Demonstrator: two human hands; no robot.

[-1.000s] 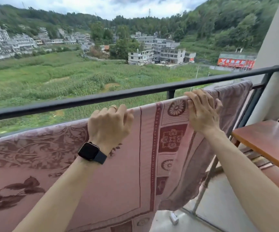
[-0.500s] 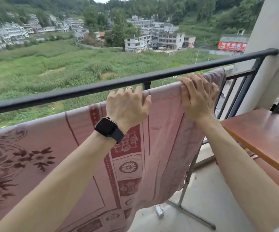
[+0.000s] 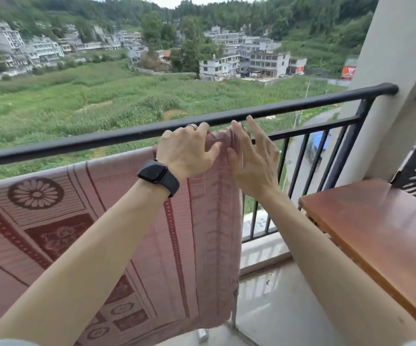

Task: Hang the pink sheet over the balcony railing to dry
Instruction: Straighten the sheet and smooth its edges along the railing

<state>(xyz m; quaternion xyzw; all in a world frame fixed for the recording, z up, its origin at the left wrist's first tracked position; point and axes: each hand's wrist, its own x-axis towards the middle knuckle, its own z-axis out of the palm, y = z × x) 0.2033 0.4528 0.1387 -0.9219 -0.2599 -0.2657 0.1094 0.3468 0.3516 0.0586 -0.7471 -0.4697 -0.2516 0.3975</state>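
Note:
The pink sheet (image 3: 127,233), patterned with dark red flowers and bands, hangs over a bar just below and in front of the black balcony railing (image 3: 301,104). Its right edge falls straight down near the middle of the view. My left hand (image 3: 187,151), with a black watch on the wrist, grips the bunched top right corner of the sheet. Beside that corner is my right hand (image 3: 254,158), fingers spread and straight, its palm against the sheet's edge without holding it.
A wooden table (image 3: 376,233) stands at the right, close to my right forearm. A pale pillar (image 3: 396,46) closes the railing's right end. A metal rack leg (image 3: 234,313) shows below the sheet's edge on the tiled floor. Fields and buildings lie beyond.
The sheet's right end has been drawn left along the bar, uncovering the railing bars. My hands have come together at its corner, and the right hand's fingers have opened.

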